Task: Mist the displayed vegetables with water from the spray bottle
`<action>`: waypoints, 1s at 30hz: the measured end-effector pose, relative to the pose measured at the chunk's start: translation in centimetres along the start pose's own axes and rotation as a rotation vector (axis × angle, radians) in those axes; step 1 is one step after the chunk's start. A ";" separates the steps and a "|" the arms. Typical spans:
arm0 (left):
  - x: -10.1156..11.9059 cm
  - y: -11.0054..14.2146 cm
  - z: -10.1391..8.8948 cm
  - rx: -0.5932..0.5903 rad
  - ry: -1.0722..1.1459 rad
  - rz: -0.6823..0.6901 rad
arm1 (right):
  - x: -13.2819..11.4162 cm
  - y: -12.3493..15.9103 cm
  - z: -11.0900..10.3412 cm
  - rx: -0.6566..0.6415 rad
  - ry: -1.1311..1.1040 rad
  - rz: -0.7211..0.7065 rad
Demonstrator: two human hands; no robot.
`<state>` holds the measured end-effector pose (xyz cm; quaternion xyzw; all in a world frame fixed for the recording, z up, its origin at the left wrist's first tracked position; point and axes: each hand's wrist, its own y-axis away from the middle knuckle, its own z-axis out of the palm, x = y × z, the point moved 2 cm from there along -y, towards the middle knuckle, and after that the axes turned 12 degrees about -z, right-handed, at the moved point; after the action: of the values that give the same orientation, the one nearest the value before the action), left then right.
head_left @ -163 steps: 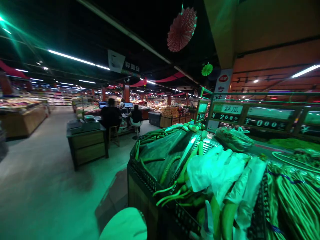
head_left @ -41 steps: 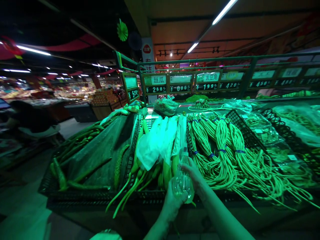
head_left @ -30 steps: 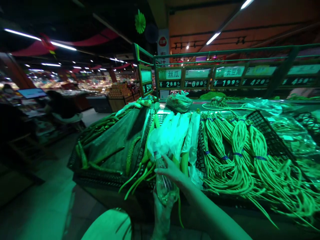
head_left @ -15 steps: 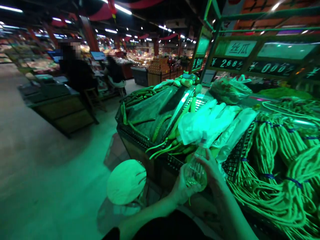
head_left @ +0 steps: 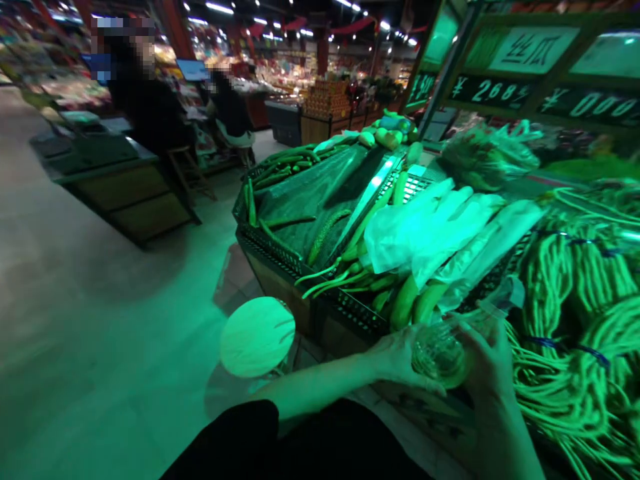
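A clear plastic bottle (head_left: pixel 443 347) lies tilted between both my hands, low in front of a vegetable stand. My left hand (head_left: pixel 400 357) is wrapped round its base. My right hand (head_left: pixel 487 360) is closed over its upper part near the neck. Just beyond the bottle are long green gourds and cucumbers (head_left: pixel 415 303) partly covered by clear plastic bags (head_left: pixel 430 230). Bundles of long green beans (head_left: pixel 580 320) tied with blue bands lie to the right of my hands.
Black plastic crates (head_left: pixel 280 250) edge the stand, one holding a dark cloth and cucumbers. Price signs (head_left: pixel 493 90) hang above. A round pale stool top (head_left: pixel 257 337) stands by the stand's corner. Two people (head_left: pixel 145 100) sit at a wooden counter (head_left: pixel 120 193) across the aisle.
My view has swung left and down. The bottle has tipped from upright toward lying sideways and shifted right, with both hands still on it.
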<state>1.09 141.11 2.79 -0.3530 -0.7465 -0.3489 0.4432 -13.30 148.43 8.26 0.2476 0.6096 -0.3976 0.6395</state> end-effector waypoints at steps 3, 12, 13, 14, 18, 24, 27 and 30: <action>0.0 -1.3 -1.1 0.002 -0.127 0.223 | -0.8 -1.1 -0.1 -0.010 0.002 -0.077; -0.6 -5.4 -2.1 0.076 -0.610 0.481 | 0.7 -3.2 -2.3 -0.012 0.158 -0.199; -0.6 -5.8 -2.0 0.083 -0.638 0.503 | 1.1 -3.2 -2.3 -0.015 0.170 -0.200; -0.6 -6.2 -2.0 0.089 -0.662 0.525 | 1.4 -3.1 -2.3 -0.020 0.180 -0.198; -1.0 -7.2 -1.9 0.146 -0.707 0.564 | 2.2 -2.9 -2.5 -0.022 0.138 -0.186; -2.2 -8.0 -2.1 0.295 -0.645 0.642 | 2.6 -3.7 -4.3 0.096 0.228 -0.182; -2.6 -8.4 -1.9 0.384 -0.582 0.701 | 3.1 -3.7 -4.3 0.099 0.314 -0.212; -3.0 -8.8 -1.9 0.451 -0.553 0.739 | 3.8 -3.6 -3.5 0.095 0.339 -0.239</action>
<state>-4.39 134.44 -1.03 -0.5678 -0.7180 0.1072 0.3881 -18.49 148.41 4.70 0.2668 0.7142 -0.4515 0.4636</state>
